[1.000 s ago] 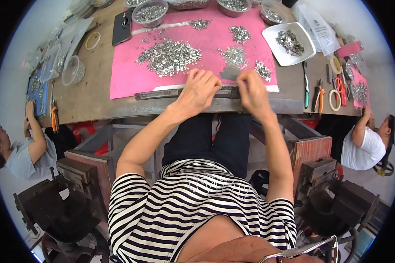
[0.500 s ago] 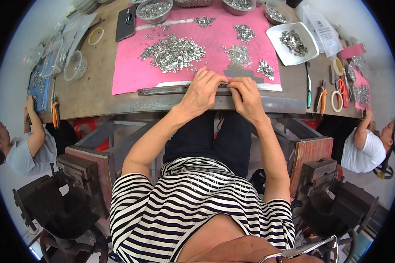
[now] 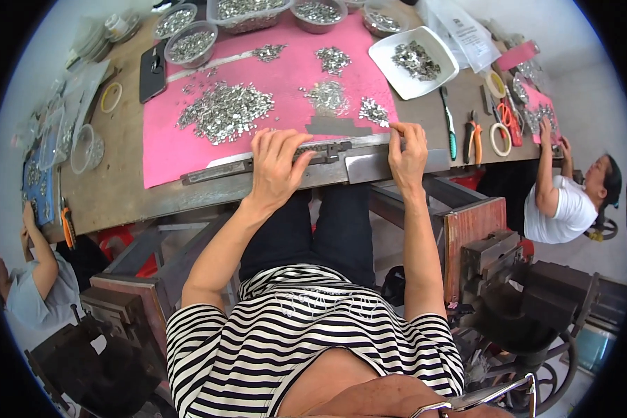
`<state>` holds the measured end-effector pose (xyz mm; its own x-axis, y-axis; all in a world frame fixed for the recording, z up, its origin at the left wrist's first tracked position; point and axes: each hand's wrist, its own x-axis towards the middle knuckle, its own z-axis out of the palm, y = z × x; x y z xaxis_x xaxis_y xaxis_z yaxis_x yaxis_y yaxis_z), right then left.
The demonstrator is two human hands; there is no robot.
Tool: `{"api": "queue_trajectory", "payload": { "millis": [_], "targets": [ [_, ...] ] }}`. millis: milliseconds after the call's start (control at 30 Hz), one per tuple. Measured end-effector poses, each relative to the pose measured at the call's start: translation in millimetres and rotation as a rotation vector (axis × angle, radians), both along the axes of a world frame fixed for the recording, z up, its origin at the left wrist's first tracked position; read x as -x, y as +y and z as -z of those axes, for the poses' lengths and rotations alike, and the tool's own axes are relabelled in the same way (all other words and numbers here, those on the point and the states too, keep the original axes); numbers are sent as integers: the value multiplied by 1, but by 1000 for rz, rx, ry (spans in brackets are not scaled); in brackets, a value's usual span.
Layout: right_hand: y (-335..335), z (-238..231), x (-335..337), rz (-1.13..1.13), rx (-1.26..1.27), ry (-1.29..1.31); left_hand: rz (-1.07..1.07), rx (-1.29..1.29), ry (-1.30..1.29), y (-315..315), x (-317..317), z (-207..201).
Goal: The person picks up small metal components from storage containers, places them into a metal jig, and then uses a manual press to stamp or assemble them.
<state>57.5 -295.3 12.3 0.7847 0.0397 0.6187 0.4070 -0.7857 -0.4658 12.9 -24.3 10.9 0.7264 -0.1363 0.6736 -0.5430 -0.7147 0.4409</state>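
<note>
A long dark metal bar (image 3: 219, 171) with a slotted section lies along the table's front edge. My left hand (image 3: 275, 169) rests over this bar, its thumb apart from the fingers and no held thing showing. Farther right, my right hand (image 3: 408, 159) reaches the near edge of a small pile of shiny metal pieces (image 3: 373, 111). Its thumb and forefinger are drawn together; whatever lies between them is too small to make out. A larger heap of metal pieces (image 3: 226, 111) and a cluster of thin pieces (image 3: 327, 98) spread over the pink mat (image 3: 164, 150).
Clear tubs (image 3: 191, 43) of metal pieces line the back. A white tray (image 3: 390, 76) stands right of the mat, near a toothbrush (image 3: 450, 125), pliers (image 3: 473, 138) and a tape roll (image 3: 499, 139). A phone (image 3: 152, 73) lies left. Co-workers sit at both sides.
My hands were together at the bar; now they are apart. The right has moved right to the small pile, and the left's fingers have spread. The whole view has shifted and tilted.
</note>
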Motion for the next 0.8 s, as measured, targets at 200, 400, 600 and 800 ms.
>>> {"api": "queue_trajectory", "payload": {
  "millis": [200,400,600,800],
  "targets": [
    [1,-1,-8,3,177,6,-6,176,2,2,16,12],
    [-16,5,-13,37,40,71,68,339,30,-2,15,17],
    [-11,7,-12,17,107,35,54,272,-10,0,16,14],
    [-17,5,-26,-48,224,28,-1,309,-5,-3,14,13]
  ]
}}
